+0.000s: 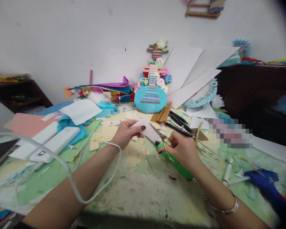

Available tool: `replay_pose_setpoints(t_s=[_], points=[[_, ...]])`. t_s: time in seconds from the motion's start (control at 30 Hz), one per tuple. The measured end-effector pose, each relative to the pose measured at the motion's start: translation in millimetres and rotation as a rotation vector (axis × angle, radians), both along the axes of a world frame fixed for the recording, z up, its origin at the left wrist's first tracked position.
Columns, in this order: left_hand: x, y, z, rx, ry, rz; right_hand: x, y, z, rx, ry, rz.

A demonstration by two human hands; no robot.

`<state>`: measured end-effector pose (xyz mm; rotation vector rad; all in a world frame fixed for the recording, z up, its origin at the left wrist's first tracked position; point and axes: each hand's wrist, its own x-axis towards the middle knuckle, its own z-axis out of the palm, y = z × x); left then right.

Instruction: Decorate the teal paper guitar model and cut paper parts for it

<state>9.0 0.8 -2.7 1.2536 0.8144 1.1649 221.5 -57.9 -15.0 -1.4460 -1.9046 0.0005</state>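
Between thumb and fingers, my left hand [128, 133] pinches a small piece of white paper [146, 128] above the middle of the table. My right hand [182, 148] has its fingers through the gold handles of a pair of scissors [162, 136]. The blades point up and left, close beside the paper's right edge; whether they touch it I cannot tell. Under the right hand lies a bright green bottle [178, 165] with a dark tip, partly hidden by the hand and scissors.
A blue paper lute-like craft [150, 99] leans on the wall. Black pens [178, 121] lie right of centre, a blue glue gun [264, 181] far right. White cable [69, 171] loops over my left arm near a white power bank [57, 143]. Paper scraps cover the green table [133, 197].
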Motion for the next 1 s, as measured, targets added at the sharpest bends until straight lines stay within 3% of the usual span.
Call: replay_pose_setpoints(t_s=[0.13, 0.33, 0.4, 0.5, 0.6, 0.7, 0.87, 1.0], points=[[-5.1, 5.4, 0.4, -0.015, 0.043, 0.006, 7.0, 7.3, -0.9, -0.053, -0.002, -0.079], [-25.3, 25.5, 2.1, -0.148, 0.165, 0.164, 37.7, 29.5, -8.8, -0.292, -0.348, -0.395], [-30.4, 30.2, 1.1, -0.204, 0.238, 0.192, 42.9, 33.1, -11.4, -0.347, -0.418, -0.426], [-33.8, 31.3, 0.7, -0.237, 0.354, 0.187, 37.9, 31.6, -12.1, -0.270, -0.464, -0.352], [-33.8, 26.2, 3.5, -0.226, 0.491, 0.026, 20.9, 24.1, -11.2, -0.227, -0.355, -0.083], [-32.3, 19.2, 6.5, -0.202, 0.640, -0.208, 5.2, 16.6, -9.3, -0.355, -0.273, 0.108], [-30.3, 13.0, 4.4, -0.265, 0.896, -0.398, 7.0, 13.7, 2.5, -0.475, -0.225, -0.001], [-33.4, 11.8, 6.6, -0.171, 1.143, -0.397, 21.6, 15.7, 11.2, -0.398, -0.126, -0.071]])
